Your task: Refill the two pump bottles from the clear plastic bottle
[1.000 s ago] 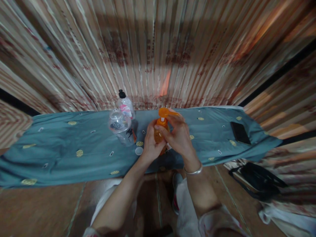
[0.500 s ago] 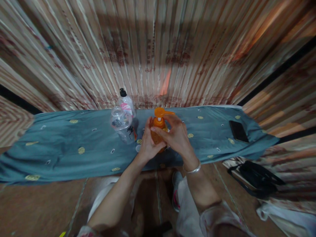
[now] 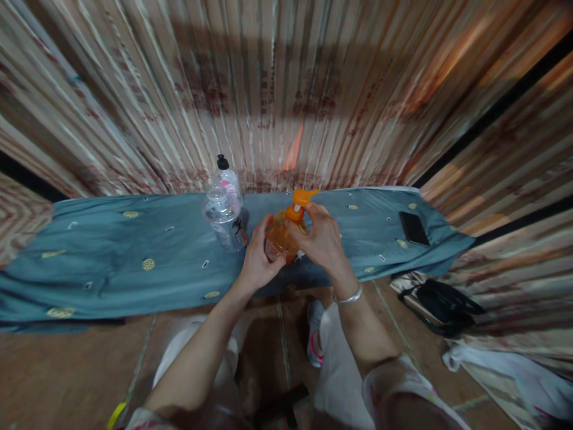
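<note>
A translucent orange plastic bottle is held, tilted, by the front edge of a narrow table draped in teal, pineapple-print cloth, midway along. The left hand wraps its body; the right hand pinches the collar below its bright orange pump head. To the left stands a wide, clear plastic container, before a clear, black-capped bottle near the back edge. A flat black phone lies toward the right end.
</note>
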`<state>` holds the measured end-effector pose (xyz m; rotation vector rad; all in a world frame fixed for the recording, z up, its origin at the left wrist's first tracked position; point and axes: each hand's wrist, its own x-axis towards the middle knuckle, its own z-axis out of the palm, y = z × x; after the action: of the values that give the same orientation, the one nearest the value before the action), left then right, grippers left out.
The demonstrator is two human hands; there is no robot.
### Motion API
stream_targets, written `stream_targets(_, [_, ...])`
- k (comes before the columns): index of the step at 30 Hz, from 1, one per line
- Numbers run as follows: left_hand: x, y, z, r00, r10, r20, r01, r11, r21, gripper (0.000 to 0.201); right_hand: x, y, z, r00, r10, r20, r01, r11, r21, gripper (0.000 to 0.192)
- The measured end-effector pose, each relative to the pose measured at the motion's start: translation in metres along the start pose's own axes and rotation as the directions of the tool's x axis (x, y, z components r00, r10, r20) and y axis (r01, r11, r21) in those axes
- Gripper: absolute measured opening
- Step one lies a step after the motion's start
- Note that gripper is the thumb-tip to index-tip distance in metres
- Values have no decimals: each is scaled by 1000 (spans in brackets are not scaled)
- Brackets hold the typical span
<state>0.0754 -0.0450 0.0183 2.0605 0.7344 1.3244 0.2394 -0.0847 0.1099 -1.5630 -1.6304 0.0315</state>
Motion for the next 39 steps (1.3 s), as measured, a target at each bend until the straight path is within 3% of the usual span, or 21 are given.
stream_targets(4, [-2,-5,-1,1000,-4,-21,3,1000,-22,84,-1,-2,4,998,50,29,-50,999,3,29])
stream_targets(10, [-6,-8,1,1000,-10,-29,9,1000,-29,81,-4,-7,-5,997,63,47,-64,998,20,26])
stream_targets(19, [-12,0,4,998,-50,27,52,997,-59,90,7,1,-46,997,71,-9,-70,995,66,34])
stream_targets(23, [-15,0,5,997,-72,41,75,994,-78,86,35,21,-70,998,48,32,-50,996,79,33])
stream_targets(27, [-20,-4,7,994,-96,55,100,992,-72,82,68,50,-77,1000,24,18,-24,1000,-6,31])
stream_targets(35, [-20,-13,21,981,-162,103,172,980,-98,80,124,122,-60,988,133,76,-116,974,-197,24])
stream_targets(39, [-16,-13,33,984,-141,110,154,981,-120,76,153,150,-44,974,204,96,-180,960,-213,18])
